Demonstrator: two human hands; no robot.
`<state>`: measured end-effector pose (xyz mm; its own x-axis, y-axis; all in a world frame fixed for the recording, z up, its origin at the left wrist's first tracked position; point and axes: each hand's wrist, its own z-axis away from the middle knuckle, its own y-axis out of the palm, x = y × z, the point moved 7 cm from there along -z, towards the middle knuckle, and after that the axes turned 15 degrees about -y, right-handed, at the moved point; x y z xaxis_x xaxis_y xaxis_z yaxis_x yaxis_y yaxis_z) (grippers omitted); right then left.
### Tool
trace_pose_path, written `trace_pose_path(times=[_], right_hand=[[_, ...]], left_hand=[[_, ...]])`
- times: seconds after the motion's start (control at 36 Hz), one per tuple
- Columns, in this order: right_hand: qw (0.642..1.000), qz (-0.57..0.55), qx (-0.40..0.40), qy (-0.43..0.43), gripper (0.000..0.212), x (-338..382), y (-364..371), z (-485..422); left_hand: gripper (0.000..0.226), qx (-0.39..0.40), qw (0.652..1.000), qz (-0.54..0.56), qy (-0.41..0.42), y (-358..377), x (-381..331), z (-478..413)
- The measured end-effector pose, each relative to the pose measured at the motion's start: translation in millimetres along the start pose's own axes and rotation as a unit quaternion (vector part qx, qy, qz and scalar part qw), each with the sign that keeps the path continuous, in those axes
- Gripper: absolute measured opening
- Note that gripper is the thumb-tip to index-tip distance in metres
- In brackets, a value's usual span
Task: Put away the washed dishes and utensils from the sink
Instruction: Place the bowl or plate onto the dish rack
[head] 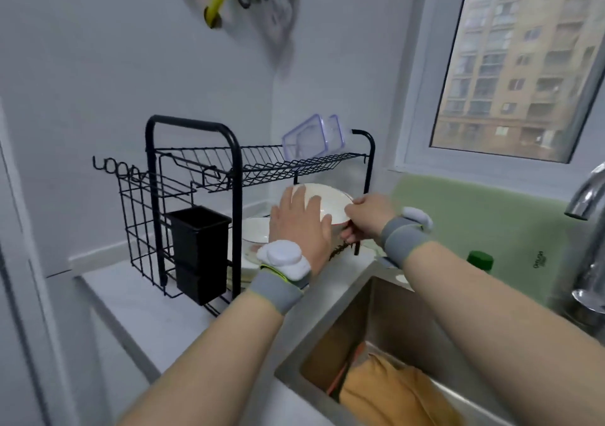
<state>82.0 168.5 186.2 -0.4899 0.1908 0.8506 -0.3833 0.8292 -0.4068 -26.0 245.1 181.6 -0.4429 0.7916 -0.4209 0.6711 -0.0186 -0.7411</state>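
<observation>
The bowl (327,201) sits tilted on edge at the lower tier of the rack (193,124), held between both your hands and not yet released. Your left grip (299,226) lies flat on its near face at 9 o'clock, fingers straight and spread, steadying it rather than clasping it. Your right grip (366,219) pinches the rim at 3 o'clock, thumb on top and fingers curled beneath.

At 8 o'clock from the bowl, plates (257,232) already stand in the same tier, partly hidden by your left grip. At 12 o'clock, clear containers (311,137) lean on the upper tier. The black holder (198,239) hangs on the rack's near end at 9 o'clock; you cannot tell whether it holds any utensils.

The rack stands on the pale surface (137,298). The sink (327,334) opens at 5 o'clock, and an orange cloth (393,389) lies in it with something reddish beside it.

You look well along with the dishes, and this bowl only needs seating. The sink's far part is out of view, so what is left there is uncertain.
</observation>
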Motion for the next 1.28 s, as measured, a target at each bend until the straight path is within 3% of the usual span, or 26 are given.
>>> trace_pose_path(times=[0.14, 0.22, 0.44, 0.81, 1.08, 1.28], right_hand=[[1.000, 0.008, 0.018, 0.003, 0.025, 10.0, 34.8, -25.2], [0.999, 0.021, 0.036, 0.013, 0.023, 7.1, 46.1, -32.9], [0.999, 0.009, 0.036, 0.022, 0.026, 2.3, 75.4, -35.9], [0.995, 0.033, 0.075, 0.059, 0.020, -19.1, 96.4, -38.7], [0.993, 0.044, 0.090, 0.059, 0.019, -31.9, 94.2, -33.1], [0.990, 0.084, 0.093, 0.062, 0.026, -43.6, 50.3, -3.7]], left_hand=[[0.057, -0.032, 0.998, 0.001, -0.050, 5.1, 17.4, 5.9], [0.058, 0.040, 0.997, -0.012, -0.066, 21.5, 22.4, 7.8], [0.072, -0.024, 0.987, -0.041, -0.152, 31.6, 43.9, -5.3], [0.069, 0.063, 0.977, 0.029, -0.202, 56.0, 59.5, -8.8], [0.069, 0.076, 0.978, 0.010, -0.193, 61.8, 59.9, -4.3], [0.067, 0.058, 0.993, -0.017, -0.098, 43.9, 28.4, 4.1]])
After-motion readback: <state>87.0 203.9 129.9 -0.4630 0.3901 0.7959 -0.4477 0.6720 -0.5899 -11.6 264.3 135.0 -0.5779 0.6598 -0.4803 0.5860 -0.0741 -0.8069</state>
